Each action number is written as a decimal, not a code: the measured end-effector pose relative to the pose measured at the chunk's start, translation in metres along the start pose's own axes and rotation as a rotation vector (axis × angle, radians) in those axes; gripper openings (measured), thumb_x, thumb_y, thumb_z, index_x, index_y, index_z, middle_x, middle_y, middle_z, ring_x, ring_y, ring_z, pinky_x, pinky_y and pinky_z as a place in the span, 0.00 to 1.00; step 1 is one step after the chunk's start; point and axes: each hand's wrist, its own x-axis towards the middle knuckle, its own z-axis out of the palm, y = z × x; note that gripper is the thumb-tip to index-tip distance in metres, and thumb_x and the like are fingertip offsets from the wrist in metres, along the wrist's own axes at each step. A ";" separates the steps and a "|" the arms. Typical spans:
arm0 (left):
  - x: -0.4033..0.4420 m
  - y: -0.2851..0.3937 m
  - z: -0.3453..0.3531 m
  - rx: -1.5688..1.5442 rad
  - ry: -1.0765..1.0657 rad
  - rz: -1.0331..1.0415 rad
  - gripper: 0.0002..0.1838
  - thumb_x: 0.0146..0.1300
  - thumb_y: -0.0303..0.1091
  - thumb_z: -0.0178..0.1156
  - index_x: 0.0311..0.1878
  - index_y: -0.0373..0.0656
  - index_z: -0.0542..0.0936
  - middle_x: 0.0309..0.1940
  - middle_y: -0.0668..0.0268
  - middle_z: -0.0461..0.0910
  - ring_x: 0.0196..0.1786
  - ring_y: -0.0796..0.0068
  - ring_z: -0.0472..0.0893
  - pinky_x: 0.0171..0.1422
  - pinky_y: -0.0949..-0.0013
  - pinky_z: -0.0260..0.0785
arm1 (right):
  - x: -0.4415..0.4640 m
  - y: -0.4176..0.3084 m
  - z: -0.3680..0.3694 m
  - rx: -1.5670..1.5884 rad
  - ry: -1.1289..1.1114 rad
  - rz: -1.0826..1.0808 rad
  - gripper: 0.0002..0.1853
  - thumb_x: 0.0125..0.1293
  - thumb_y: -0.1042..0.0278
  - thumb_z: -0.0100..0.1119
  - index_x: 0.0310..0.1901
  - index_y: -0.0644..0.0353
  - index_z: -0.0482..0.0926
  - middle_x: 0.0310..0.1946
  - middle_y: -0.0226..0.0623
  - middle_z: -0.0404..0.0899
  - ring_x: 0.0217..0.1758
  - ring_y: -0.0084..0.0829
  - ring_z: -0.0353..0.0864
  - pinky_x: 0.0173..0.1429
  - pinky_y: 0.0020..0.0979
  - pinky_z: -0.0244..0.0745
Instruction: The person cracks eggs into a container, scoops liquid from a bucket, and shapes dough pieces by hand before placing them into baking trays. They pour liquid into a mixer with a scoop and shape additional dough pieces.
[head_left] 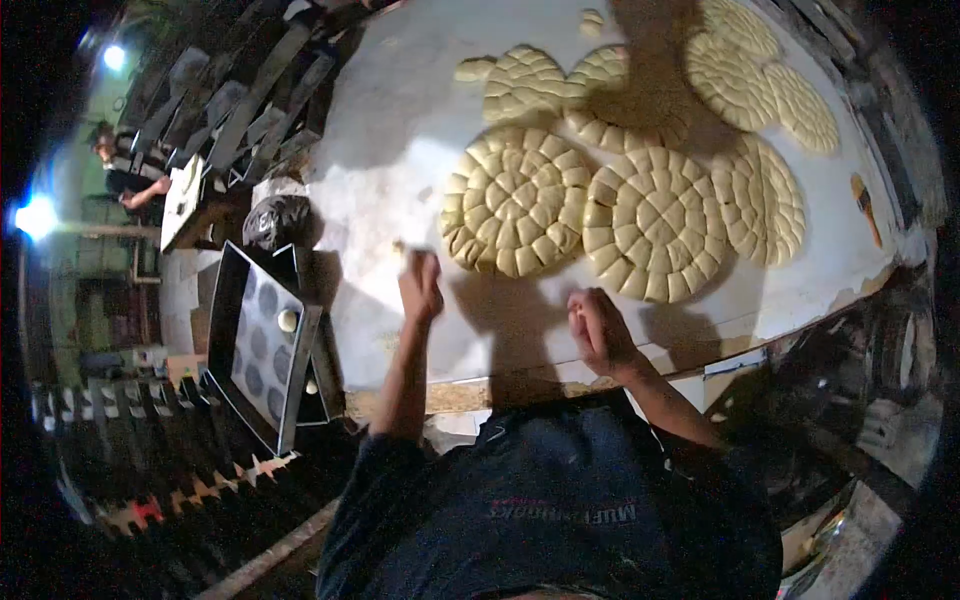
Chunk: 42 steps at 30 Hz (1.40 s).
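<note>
Over the pale worktable (375, 190), my left hand (421, 287) is closed, left of the nearest scored dough rounds. A tiny brownish bit (398, 247) shows by its fingertips; whether the fingers hold it I cannot tell. My right hand (600, 330) is also curled closed near the table's front edge, and what is inside it, if anything, is hidden. Just beyond the hands lie two large flat dough rounds, one on the left (515, 200) and one on the right (655, 225), cut into rings of small pieces. Neither hand visibly touches them.
More cut dough rounds (760, 200) lie behind and to the right, some in shadow. A brush (866, 210) rests near the right edge. At left, a metal tray (305, 375) with dark circles holds a dough ball (288, 320). Another person (135, 175) works farther off.
</note>
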 end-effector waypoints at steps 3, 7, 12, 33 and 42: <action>-0.122 -0.095 0.034 -0.010 -0.318 0.001 0.11 0.66 0.36 0.51 0.40 0.37 0.75 0.33 0.49 0.76 0.39 0.53 0.75 0.48 0.49 0.65 | -0.036 0.023 -0.009 -0.284 -0.227 -0.232 0.08 0.55 0.70 0.54 0.36 0.64 0.72 0.32 0.47 0.71 0.39 0.48 0.71 0.47 0.45 0.66; -0.124 0.005 0.025 0.622 -0.294 0.455 0.20 0.53 0.41 0.65 0.48 0.46 0.76 0.46 0.53 0.70 0.52 0.50 0.66 0.58 0.43 0.57 | -0.018 0.039 -0.024 -0.505 -0.261 -0.418 0.12 0.48 0.65 0.59 0.32 0.63 0.74 0.33 0.44 0.71 0.43 0.47 0.71 0.56 0.46 0.67; -0.082 0.025 0.099 0.273 0.172 0.445 0.15 0.59 0.35 0.62 0.45 0.37 0.74 0.40 0.50 0.75 0.47 0.45 0.72 0.61 0.49 0.61 | -0.005 0.037 0.050 -0.582 -0.217 -0.401 0.17 0.50 0.59 0.59 0.34 0.66 0.76 0.39 0.49 0.74 0.49 0.51 0.72 0.63 0.48 0.65; -0.073 0.003 0.038 0.622 -0.229 0.261 0.06 0.56 0.28 0.55 0.37 0.40 0.77 0.37 0.56 0.76 0.42 0.52 0.73 0.48 0.54 0.66 | 0.036 0.048 0.012 -0.555 -0.321 -0.609 0.07 0.50 0.67 0.58 0.25 0.63 0.75 0.29 0.44 0.74 0.39 0.44 0.74 0.57 0.43 0.71; -0.131 -0.039 0.041 0.457 -0.222 0.549 0.08 0.55 0.31 0.59 0.39 0.42 0.79 0.42 0.60 0.78 0.48 0.54 0.74 0.56 0.53 0.65 | -0.007 0.061 0.011 -0.564 -0.577 -0.635 0.15 0.51 0.61 0.60 0.32 0.66 0.78 0.41 0.47 0.77 0.51 0.46 0.75 0.64 0.46 0.67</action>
